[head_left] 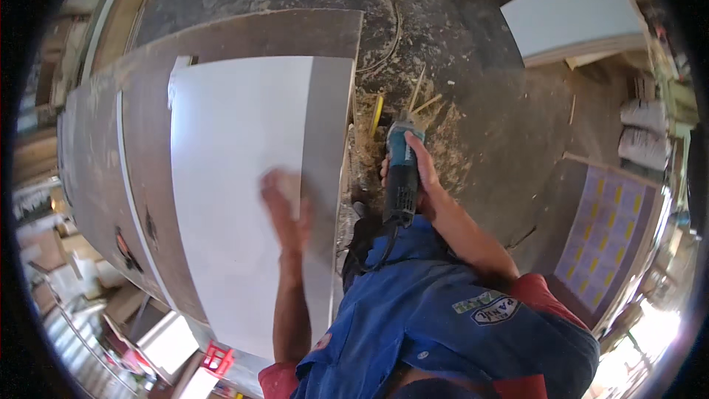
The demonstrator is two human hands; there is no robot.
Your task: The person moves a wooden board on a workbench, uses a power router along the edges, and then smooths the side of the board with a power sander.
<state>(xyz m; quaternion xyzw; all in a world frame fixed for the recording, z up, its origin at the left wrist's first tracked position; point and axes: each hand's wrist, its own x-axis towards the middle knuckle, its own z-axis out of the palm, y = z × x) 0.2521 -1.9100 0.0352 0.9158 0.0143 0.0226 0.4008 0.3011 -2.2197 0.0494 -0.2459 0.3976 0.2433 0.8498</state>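
Note:
My left hand (284, 207), blurred by motion, is over a white board (236, 125), its fingers apart and holding nothing; whether it touches the board I cannot tell. The board lies on a brown panelled work surface (281, 29), with a grey band along its right side. My right hand (421, 170) grips a teal and black power tool (402, 162) beside the board's right edge, with a cord trailing from its lower end toward my blue clothing. The tool's far end is only partly visible. A yellow stick-like object (377, 112) lies on the floor past it.
The dusty concrete floor (487, 125) has sawdust and wood offcuts. White boards (569, 7) are stacked at the upper right. At the right stand pale sacks (639, 144) and a panel bearing a sheet with yellow labels (594, 236). Assorted boards and clutter line the left.

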